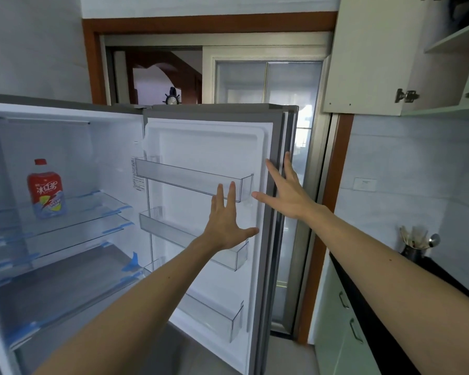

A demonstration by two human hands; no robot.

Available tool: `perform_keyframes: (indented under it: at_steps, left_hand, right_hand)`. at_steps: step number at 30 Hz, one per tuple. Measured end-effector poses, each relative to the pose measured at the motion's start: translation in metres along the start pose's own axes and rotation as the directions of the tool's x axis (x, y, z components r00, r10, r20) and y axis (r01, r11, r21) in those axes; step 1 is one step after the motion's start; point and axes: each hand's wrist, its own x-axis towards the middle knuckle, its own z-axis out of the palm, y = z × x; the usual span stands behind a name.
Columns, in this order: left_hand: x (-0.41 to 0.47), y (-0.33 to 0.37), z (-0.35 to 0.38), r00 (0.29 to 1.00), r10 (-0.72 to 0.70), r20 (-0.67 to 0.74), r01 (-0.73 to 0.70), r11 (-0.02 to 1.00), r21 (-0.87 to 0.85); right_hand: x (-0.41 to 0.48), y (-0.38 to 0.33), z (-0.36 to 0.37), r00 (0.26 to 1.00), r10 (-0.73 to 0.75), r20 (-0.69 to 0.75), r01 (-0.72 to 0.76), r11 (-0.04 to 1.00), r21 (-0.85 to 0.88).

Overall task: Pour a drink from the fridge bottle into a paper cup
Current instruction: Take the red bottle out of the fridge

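The bottle (46, 189), standing on a glass shelf (92, 209) at nine o'clock, carries a red label with large white Chinese characters reading 冰红茶. A sticker (138, 174) of fine print on the fridge wall is too small to read.

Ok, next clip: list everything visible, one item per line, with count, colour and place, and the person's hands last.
bottle: 1, red cap and label, upright on upper fridge shelf, left
fridge door: 1, white inside, open, centre
door bins: 3, clear, empty
glass shelves: several, clear with blue tape
utensil holder: 1, dark, on black counter, right
wall cabinet: 1, pale, door open, top right
left hand: open, before door bins
right hand: open, at door edge
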Motion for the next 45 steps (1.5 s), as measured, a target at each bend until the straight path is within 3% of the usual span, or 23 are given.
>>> perform_keyframes:
  at_steps: [8, 13, 16, 20, 24, 31, 37, 45]
  left_hand:
    - [0.002, -0.002, 0.003, 1.0, 0.007, -0.014, -0.007, 1.0, -0.009]
    - [-0.022, -0.022, -0.026, 0.995, -0.036, -0.088, 0.033, 0.999, -0.037]
    - [-0.044, -0.047, -0.057, 0.989, -0.131, -0.068, 0.134, 0.99, 0.048]
    - [-0.087, -0.08, -0.105, 0.964, -0.255, -0.071, 0.264, 0.943, 0.201]
    - [-0.139, -0.102, -0.155, 0.934, -0.355, -0.053, 0.353, 0.883, 0.31]
    - [-0.217, -0.137, -0.231, 0.88, -0.467, -0.093, 0.454, 0.766, 0.456]
    - [-0.259, -0.171, -0.273, 0.837, -0.529, -0.143, 0.519, 0.681, 0.517]
    - [-0.273, -0.217, -0.3, 0.834, -0.537, -0.126, 0.502, 0.643, 0.579]
  right_hand:
    - [0.004, 0.013, -0.006, 1.0, -0.017, 0.023, 0.016, 1.0, 0.026]
    - [-0.012, 0.001, 0.007, 0.96, -0.138, -0.245, 0.156, 0.986, 0.056]
    - [-0.023, -0.028, 0.021, 0.927, -0.271, -0.261, 0.292, 0.955, 0.044]
    - [-0.032, -0.084, 0.038, 0.896, -0.407, -0.178, 0.427, 0.899, 0.097]
    - [-0.038, -0.141, 0.062, 0.862, -0.506, -0.002, 0.502, 0.854, 0.137]
    - [-0.042, -0.224, 0.11, 0.814, -0.502, 0.292, 0.485, 0.864, 0.132]
    - [-0.044, -0.282, 0.146, 0.786, -0.497, 0.369, 0.5, 0.861, 0.094]
    - [-0.04, -0.337, 0.182, 0.79, -0.474, 0.389, 0.475, 0.874, 0.1]
